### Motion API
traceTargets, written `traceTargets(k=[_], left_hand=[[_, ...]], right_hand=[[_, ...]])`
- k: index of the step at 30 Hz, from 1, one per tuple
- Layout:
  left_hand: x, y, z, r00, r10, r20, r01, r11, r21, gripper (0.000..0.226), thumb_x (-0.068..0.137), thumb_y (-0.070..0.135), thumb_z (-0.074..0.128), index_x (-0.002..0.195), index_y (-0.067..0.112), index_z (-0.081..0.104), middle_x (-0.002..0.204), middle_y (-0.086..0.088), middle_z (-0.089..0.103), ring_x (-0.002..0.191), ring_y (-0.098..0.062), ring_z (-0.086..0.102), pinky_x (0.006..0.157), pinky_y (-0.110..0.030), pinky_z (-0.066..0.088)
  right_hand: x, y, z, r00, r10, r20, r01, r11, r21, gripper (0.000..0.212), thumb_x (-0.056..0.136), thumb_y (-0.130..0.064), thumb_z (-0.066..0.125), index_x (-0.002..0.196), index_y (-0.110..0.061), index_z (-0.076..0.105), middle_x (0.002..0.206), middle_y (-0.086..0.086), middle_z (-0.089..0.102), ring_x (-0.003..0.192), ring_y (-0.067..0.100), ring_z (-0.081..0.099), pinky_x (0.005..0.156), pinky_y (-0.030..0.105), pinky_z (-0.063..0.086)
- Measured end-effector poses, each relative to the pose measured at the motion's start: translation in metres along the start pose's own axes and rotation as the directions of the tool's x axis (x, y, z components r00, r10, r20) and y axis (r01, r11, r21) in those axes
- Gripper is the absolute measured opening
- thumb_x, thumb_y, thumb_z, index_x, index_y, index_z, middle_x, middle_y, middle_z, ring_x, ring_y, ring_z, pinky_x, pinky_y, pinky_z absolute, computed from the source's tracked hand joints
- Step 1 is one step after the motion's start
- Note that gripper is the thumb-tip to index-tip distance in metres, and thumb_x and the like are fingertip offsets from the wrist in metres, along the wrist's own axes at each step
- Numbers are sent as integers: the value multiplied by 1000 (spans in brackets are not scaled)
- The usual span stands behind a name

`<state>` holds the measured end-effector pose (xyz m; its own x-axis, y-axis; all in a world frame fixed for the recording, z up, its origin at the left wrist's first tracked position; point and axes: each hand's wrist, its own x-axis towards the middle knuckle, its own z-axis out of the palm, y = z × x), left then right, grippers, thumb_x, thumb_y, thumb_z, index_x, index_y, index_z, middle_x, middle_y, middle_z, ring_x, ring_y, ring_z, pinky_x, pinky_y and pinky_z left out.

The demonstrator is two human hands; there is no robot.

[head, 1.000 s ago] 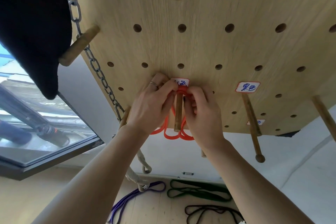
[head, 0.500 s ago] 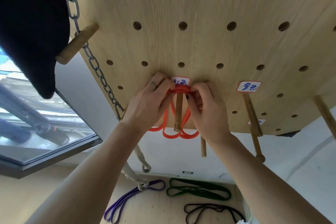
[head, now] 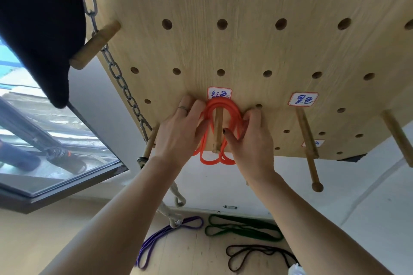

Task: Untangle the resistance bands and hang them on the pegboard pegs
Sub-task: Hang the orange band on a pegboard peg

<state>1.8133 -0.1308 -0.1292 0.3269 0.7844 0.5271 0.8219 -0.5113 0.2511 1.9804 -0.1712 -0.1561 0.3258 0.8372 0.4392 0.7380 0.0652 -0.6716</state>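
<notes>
A light wooden pegboard (head: 257,56) drilled with round holes fills the upper view. On the floor below lie a dark green band (head: 243,229), a purple band (head: 165,236) and a thin black band (head: 259,254). The left hand (head: 178,131) and the right hand (head: 252,143) flank a short wooden peg (head: 217,131), each with its fingers curled onto the looped orange-red resistance band (head: 220,107) draped over that peg, under a small white handwritten label (head: 219,93).

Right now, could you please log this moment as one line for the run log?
red band: looped over peg | left hand: holds band | right hand: holds band | floor: purple, green, black bands unhung
</notes>
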Motion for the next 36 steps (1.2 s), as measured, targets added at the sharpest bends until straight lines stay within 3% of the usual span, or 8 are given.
traceTargets(k=[4, 9, 13, 16, 20, 26, 31, 36], left_hand=[[-7, 10, 9, 996, -88, -2, 88, 996, -31, 22, 99, 29, 63, 106, 16, 47, 111, -3, 56, 64, -27, 57, 48, -31, 41], [-11, 18, 24, 986, -162, -49, 164, 985, 56, 49, 92, 54, 61, 109, 11, 48, 113, -12, 58, 95, -36, 60, 81, -44, 49], [-9, 24, 40, 970, -225, -90, 226, 974, -5, 40, 90, 24, 67, 109, 17, 34, 117, -17, 53, 102, -40, 58, 83, -48, 53], [-9, 24, 44, 968, -230, -104, 228, 973, -30, 30, 88, 15, 51, 111, 18, 32, 118, -20, 52, 103, -43, 57, 82, -50, 54], [-9, 17, 43, 973, -217, -83, 215, 976, -38, 39, 87, 6, 59, 111, 19, 32, 117, -19, 51, 101, -41, 57, 76, -51, 55], [-13, 19, 43, 978, -184, -99, 179, 982, -61, 30, 93, 37, 38, 114, 16, 34, 118, -17, 51, 100, -39, 58, 73, -46, 55], [-15, 20, 47, 964, -232, -133, 220, 971, -98, 53, 88, 36, 76, 114, 15, 35, 118, -13, 50, 99, -35, 56, 70, -42, 52], [-17, 23, 41, 950, -289, -114, 273, 952, -137, 61, 85, 38, 80, 117, 19, 32, 124, -11, 48, 101, -35, 56, 79, -46, 52]], right_hand=[[-6, 3, 11, 989, 147, -1, -147, 989, 6, 52, 85, -33, 81, 113, -8, 47, 105, 6, 58, 77, 24, 60, 63, 28, 46], [-13, 5, 21, 982, 189, -17, -188, 981, 37, 51, 86, -32, 81, 114, -8, 46, 103, 5, 58, 81, 28, 66, 67, 37, 59], [-15, 6, 30, 979, 200, -41, -199, 980, 24, 49, 89, -31, 78, 115, -9, 45, 105, 7, 59, 81, 32, 67, 68, 46, 61], [-16, 10, 31, 980, 194, -48, -194, 981, 2, 42, 92, -29, 75, 114, -8, 46, 98, 3, 56, 74, 30, 67, 64, 41, 60], [-20, 16, 33, 984, 161, -70, -164, 986, -32, 40, 92, -29, 76, 110, -5, 49, 93, 9, 61, 66, 30, 66, 56, 29, 50], [-23, 17, 39, 981, 192, -42, -195, 976, -99, 52, 85, -32, 82, 114, -8, 46, 107, 10, 60, 77, 32, 69, 61, 29, 49], [-25, 16, 44, 979, 200, -41, -203, 976, -80, 65, 80, -44, 85, 116, -10, 42, 113, 9, 57, 87, 33, 69, 64, 35, 54], [-29, 18, 36, 979, 202, -37, -203, 979, -15, 68, 77, -45, 87, 115, -11, 42, 112, 5, 53, 82, 29, 66, 62, 30, 48]])
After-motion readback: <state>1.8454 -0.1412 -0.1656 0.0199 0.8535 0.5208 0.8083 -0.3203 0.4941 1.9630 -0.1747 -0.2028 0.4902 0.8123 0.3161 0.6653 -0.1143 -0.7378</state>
